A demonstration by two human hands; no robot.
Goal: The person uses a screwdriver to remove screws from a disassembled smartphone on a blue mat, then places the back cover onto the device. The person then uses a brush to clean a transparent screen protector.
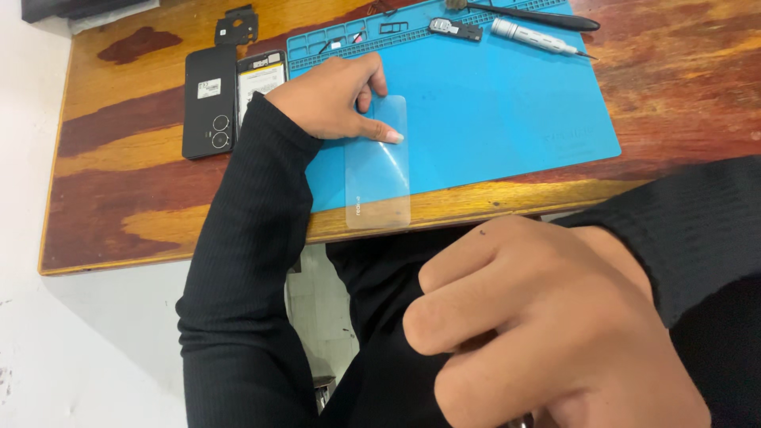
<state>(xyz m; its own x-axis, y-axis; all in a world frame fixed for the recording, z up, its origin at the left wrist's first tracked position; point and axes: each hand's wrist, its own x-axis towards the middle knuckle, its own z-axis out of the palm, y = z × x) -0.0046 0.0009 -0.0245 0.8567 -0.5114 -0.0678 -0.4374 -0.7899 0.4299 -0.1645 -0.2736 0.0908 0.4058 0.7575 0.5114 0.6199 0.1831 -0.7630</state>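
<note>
Looking down from head height, a person in ribbed black sleeves works at a wooden table (pixel 682 87) with glossy streaked grain in orange and dark red-brown. A smooth, bright blue rubber mat (pixel 507 111) lies on it, with small moulded compartments along its far edge.

The left hand (pixel 333 99) rests on the mat with fingers curled loosely; the thumb and one fingertip press flat on the far end of a clear film (pixel 378 170). This film is a thin, glossy, transparent rectangle with rounded corners. It lies lengthwise toward the person, its near end reaching past the mat's edge onto bare wood near the table's front edge.

The right hand (pixel 547 325) is very close to the camera, below the table edge, fingers bent into a loose fist. Something small shows at the bottom of the fist, but it cannot be made out.

Just left of the mat lie a black phone back cover (pixel 208 103) with two round camera rings, and beside it an opened phone body (pixel 260 79) showing a pale battery. A small black plastic frame (pixel 236 26) sits beyond them. At the mat's far edge are a silver-handled screwdriver (pixel 535 36), a slim black tool (pixel 531 16) and a small dark part (pixel 456 29)
</note>
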